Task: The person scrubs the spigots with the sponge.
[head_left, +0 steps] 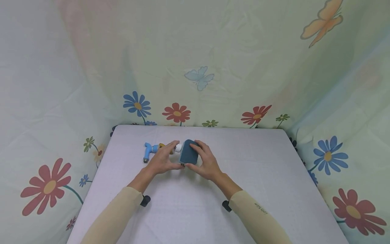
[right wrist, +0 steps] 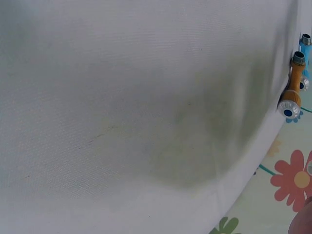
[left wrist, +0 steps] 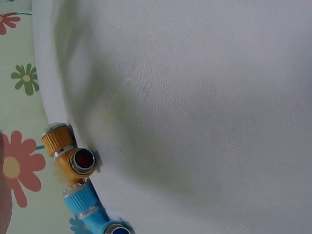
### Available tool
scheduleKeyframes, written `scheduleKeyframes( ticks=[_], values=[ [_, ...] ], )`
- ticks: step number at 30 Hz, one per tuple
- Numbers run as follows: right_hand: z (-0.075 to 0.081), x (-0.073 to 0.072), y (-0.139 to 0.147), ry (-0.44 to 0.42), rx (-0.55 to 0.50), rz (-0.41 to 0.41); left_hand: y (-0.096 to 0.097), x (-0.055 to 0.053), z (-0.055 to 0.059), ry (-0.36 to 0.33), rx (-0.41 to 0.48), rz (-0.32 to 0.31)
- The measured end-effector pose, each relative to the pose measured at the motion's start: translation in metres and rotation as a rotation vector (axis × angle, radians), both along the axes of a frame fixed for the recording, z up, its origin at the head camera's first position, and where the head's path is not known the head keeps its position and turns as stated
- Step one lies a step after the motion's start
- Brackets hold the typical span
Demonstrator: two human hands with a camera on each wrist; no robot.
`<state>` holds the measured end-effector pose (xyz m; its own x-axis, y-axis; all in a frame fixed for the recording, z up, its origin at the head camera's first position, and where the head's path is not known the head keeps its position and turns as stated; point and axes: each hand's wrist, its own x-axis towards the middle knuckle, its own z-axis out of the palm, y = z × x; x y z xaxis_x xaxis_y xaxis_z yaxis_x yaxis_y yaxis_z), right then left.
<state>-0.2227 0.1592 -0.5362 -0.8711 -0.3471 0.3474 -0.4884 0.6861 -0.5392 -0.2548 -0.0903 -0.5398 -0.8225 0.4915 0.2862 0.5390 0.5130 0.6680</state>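
Observation:
Both hands are around a dark teal rounded box (head_left: 189,153), slightly tilted above the white table. My right hand (head_left: 207,163) grips its right side, fingers over the top and thumb at the lower edge. On the other side my left hand (head_left: 163,161) holds it with the thumb at the lower left corner, near a small metal end (head_left: 182,165). The left fingers reach up beside a ridged white knob (head_left: 178,147) at the box's left. Behind the left hand lie an orange tap (left wrist: 80,163) and a light blue tap (head_left: 148,151). Both wrist views miss the box.
A white cloth covers the table (head_left: 243,162). A curtain (head_left: 225,44) printed with flowers and butterflies hangs behind its far edge and along both sides. The two taps lie near the far left of the table, close together.

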Motion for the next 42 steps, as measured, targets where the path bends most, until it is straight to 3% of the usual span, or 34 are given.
scheduleKeyframes(
  ticks=[9, 23, 42],
  values=[
    [-0.0036, -0.0021, -0.0011, 0.009, 0.012, -0.005, 0.0017, 0.0018, 0.0028, -0.077, 0.03, -0.009],
    [-0.0019, -0.0024, -0.0031, 0.031, 0.015, 0.0, 0.0025, 0.003, 0.0033, -0.073, 0.021, 0.01],
    [-0.0003, -0.0044, -0.0096, -0.036, 0.008, -0.038, 0.0031, 0.0043, 0.0016, -0.057, -0.017, 0.03]
  ],
)
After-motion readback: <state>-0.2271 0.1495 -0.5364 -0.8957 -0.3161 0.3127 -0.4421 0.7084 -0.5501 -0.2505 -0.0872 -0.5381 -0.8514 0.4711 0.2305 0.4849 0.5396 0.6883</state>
